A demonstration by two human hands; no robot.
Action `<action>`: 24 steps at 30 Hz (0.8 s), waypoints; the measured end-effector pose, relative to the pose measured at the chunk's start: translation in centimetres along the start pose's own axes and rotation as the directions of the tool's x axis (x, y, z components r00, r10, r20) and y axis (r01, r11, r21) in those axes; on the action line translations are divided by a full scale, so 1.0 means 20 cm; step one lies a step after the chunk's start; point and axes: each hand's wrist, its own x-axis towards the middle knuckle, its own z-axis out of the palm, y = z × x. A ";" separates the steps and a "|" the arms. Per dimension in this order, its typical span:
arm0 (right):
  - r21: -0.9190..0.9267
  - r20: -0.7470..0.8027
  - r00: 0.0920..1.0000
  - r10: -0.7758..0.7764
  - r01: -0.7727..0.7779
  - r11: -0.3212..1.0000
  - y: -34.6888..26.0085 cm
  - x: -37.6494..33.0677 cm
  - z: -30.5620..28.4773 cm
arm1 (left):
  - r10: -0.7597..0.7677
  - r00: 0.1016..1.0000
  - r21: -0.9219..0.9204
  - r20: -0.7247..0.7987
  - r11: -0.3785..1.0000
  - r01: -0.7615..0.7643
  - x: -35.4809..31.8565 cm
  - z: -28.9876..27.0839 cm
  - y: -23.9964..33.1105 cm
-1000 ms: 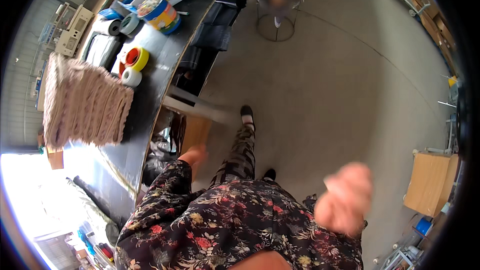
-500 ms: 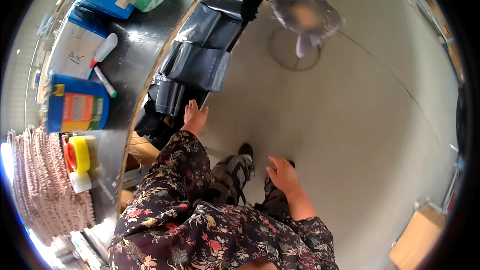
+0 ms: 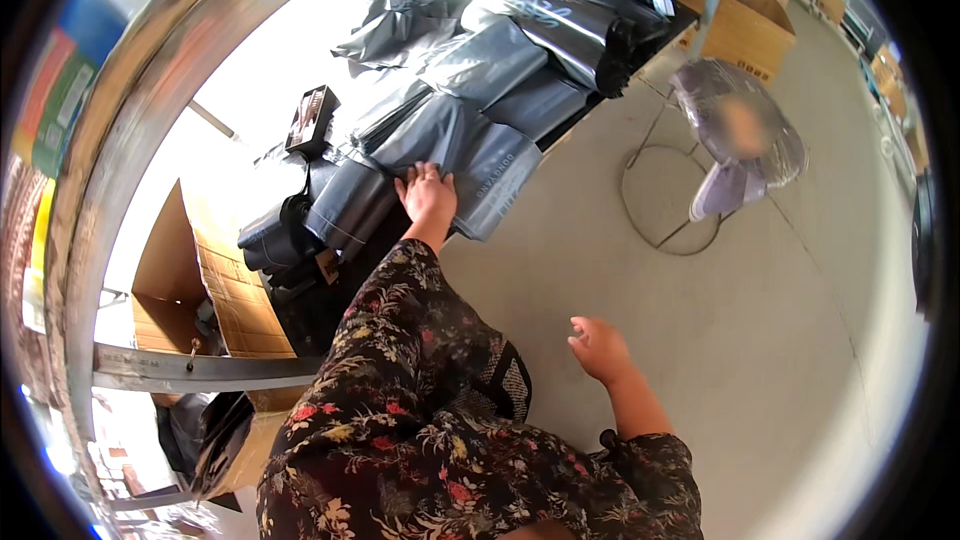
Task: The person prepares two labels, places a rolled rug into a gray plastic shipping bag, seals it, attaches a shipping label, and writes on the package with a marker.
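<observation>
My left hand (image 3: 430,198) lies with its fingers spread on a pile of grey plastic mailing bags (image 3: 500,172), on a low surface under the worktop. It presses on the top of the pile and grips nothing that I can see. Rolled or folded dark bags (image 3: 352,202) lie just left of that hand. Farther back, more grey and silver bags (image 3: 485,62) overlap in loose stacks. My right hand (image 3: 603,352) hangs over the floor with its fingers loosely bent and a gap at the thumb. Nothing shows in it.
A round stool (image 3: 780,140) with a plastic-covered seat stands at the right. An open cardboard box (image 3: 245,285) sits at the left behind a metal bar (image 3: 200,370). A small dark box (image 3: 312,120) lies beyond the bags. Another carton (image 3: 745,25) stands far back.
The view has dipped below the worktop and shows more of the bags. My left hand has moved forward from beside the bags onto them. My right hand still hangs empty.
</observation>
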 end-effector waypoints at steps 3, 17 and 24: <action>0.037 0.028 1.000 -0.006 0.005 0.999 -0.01 0.08 0.03 | 0.112 0.994 0.048 -0.003 0.993 -0.111 -0.01 -0.03 0.04; 0.065 0.187 0.982 0.002 -0.015 0.998 -0.06 0.30 0.19 | 0.185 0.982 -0.093 0.031 0.979 -0.181 -0.14 -0.03 0.02; 0.018 0.231 0.973 -0.026 0.023 1.000 -0.01 0.24 0.23 | 0.189 0.980 0.072 0.064 0.978 -0.194 -0.08 0.00 -0.08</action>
